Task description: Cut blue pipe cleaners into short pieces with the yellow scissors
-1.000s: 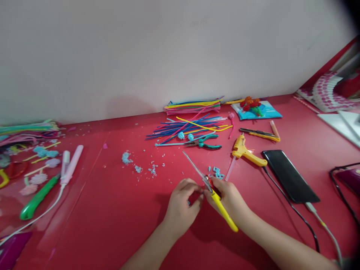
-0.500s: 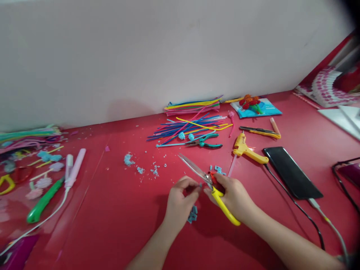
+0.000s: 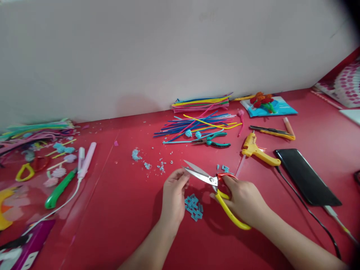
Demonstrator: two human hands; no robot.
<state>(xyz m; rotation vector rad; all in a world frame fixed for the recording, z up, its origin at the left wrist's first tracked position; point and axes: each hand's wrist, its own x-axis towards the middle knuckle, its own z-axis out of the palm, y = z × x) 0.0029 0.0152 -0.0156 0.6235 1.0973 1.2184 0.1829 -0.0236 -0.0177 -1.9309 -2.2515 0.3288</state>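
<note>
My right hand [image 3: 243, 198] is wrapped round a pair of scissors [image 3: 200, 173] with a yellow and a red handle. The blades are slightly apart and point up and left. At their tips is my left hand [image 3: 174, 193], its thumb and forefinger pinched together; whatever lies between them is hidden or too small to make out. Below the blades, close to the left wrist, lies a small pile of short blue pieces [image 3: 193, 206]. A few more blue pieces [image 3: 225, 168] rest beyond the right hand. Blue fluff [image 3: 136, 154] and crumbs are scattered beyond the left hand.
Coloured pipe cleaners [image 3: 197, 125], teal pliers [image 3: 210, 141] and two blue pompoms lie towards the wall [image 3: 112, 56]. On the right are a yellow glue gun [image 3: 257, 150] and a cabled phone [image 3: 306, 176]. A green-handled tool [image 3: 60, 191] and pink stick device [image 3: 87, 159] lie left.
My left hand has turned and shifted left, uncovering more of the blue pile. The scissors have swung lower, and their blades have parted. The whole view has shifted, so the table things appear further right.
</note>
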